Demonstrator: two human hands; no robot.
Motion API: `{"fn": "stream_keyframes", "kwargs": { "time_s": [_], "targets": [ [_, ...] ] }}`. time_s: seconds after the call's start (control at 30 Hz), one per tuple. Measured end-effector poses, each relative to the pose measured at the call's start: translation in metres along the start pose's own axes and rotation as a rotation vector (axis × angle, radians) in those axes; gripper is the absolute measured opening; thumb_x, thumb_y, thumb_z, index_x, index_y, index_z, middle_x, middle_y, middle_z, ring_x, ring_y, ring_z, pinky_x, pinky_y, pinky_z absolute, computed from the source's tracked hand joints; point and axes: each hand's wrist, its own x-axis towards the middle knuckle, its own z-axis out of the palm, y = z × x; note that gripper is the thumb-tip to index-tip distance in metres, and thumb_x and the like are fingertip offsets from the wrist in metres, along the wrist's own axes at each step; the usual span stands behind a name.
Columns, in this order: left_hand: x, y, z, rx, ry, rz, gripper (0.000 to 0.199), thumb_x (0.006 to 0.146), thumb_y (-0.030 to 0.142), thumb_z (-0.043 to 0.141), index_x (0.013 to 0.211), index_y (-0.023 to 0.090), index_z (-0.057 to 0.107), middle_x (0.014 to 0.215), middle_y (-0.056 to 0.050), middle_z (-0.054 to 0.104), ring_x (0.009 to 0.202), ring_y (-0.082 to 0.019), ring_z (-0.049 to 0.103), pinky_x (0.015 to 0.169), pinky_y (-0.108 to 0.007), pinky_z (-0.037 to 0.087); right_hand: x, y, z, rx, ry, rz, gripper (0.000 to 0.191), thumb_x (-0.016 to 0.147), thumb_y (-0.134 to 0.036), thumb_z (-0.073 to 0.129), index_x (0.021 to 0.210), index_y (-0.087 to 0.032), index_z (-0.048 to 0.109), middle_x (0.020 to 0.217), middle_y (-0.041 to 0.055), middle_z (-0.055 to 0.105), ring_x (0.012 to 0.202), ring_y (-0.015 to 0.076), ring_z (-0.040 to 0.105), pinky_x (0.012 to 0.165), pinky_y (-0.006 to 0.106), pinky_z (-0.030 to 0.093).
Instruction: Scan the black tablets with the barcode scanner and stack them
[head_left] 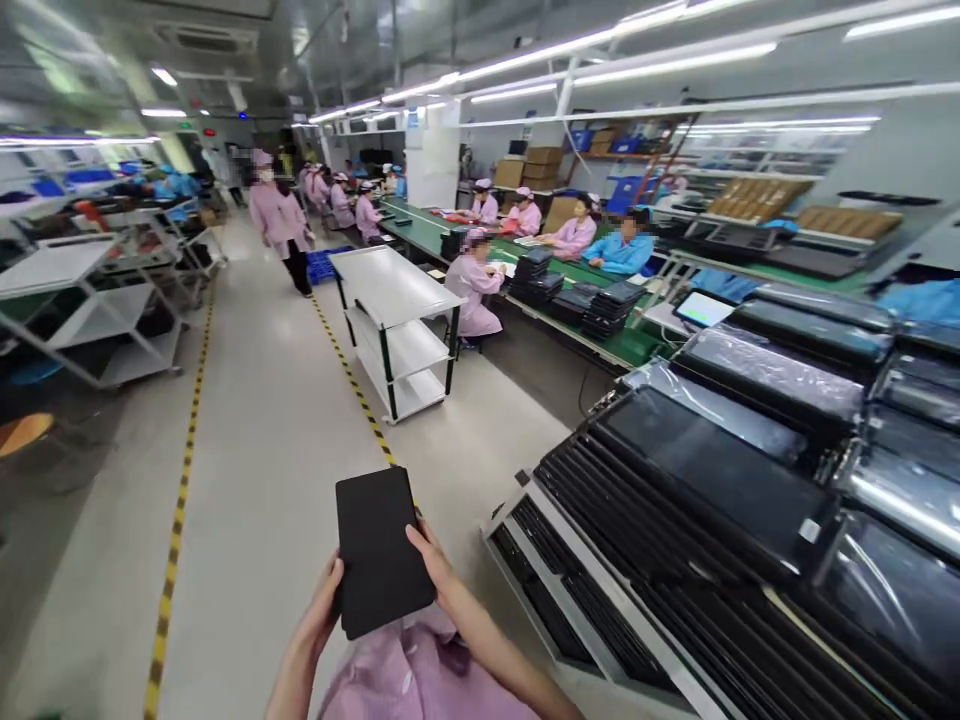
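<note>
A flat black rectangular piece with rounded corners (382,550), like a tablet case or panel, is held in front of my body over the aisle. Along its left edge my left hand (328,592) grips it, the fingers mostly hidden beneath. On the opposite edge my right hand (435,562) is closed, its thumb lying on the top face. Whether it is one piece or several stacked ones, I cannot tell. To my right, stacks of black panels (697,460) fill a rack, some under shiny clear film.
A white three-tier cart (401,285) stands ahead beside yellow-black floor tape (174,560). A person in pink (277,215) is in the aisle. Workers sit along a green workbench (442,235) bearing dark stacks (536,278). Grey carts (90,300) line the left side.
</note>
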Motion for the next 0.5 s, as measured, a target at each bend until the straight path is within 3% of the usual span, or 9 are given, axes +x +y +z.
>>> {"fn": "stream_keyframes", "kwargs": {
  "time_s": [0.13,0.23,0.37,0.5],
  "targets": [
    [0.116,0.081,0.062,0.144,-0.083,-0.094,0.077,0.083,0.046,0.100,0.152,0.022,0.074,0.152,-0.019,0.077,0.149,-0.039,0.069,0.129,-0.049,0.054,0.118,-0.071,-0.006,0.121,0.052,-0.049,0.081,0.079,-0.064,0.094,0.149,-0.029,0.072,0.155,0.0077,0.075,0.145,0.0365,0.068,0.127,0.056,0.050],
    [0.210,0.120,0.111,0.203,-0.052,-0.070,0.072,0.089,0.037,0.095,0.155,0.022,0.070,0.149,-0.018,0.079,0.146,-0.038,0.072,0.130,-0.050,0.053,0.219,-0.110,-0.023,0.165,0.066,-0.012,0.085,0.077,-0.066,0.094,0.148,-0.026,0.071,0.142,0.0107,0.081,0.136,0.0382,0.074,0.123,0.058,0.053],
    [0.340,0.134,0.176,0.235,0.073,-0.097,0.059,0.095,0.029,0.087,0.150,0.017,0.071,0.143,-0.020,0.081,0.145,-0.041,0.072,0.130,-0.053,0.053,0.341,-0.154,-0.067,0.133,0.067,0.030,0.074,0.077,-0.072,0.091,0.133,-0.026,0.077,0.124,0.0100,0.086,0.131,0.0403,0.076,0.121,0.059,0.053],
    [0.439,0.133,0.254,0.287,0.093,-0.135,0.055,0.093,0.030,0.088,0.143,0.013,0.071,0.145,-0.024,0.079,0.147,-0.044,0.069,0.129,-0.053,0.054,0.408,-0.212,-0.125,0.147,0.140,0.047,0.069,0.074,-0.074,0.092,0.123,-0.026,0.082,0.115,0.0086,0.087,0.126,0.0390,0.078,0.123,0.059,0.053]
  ]
}}
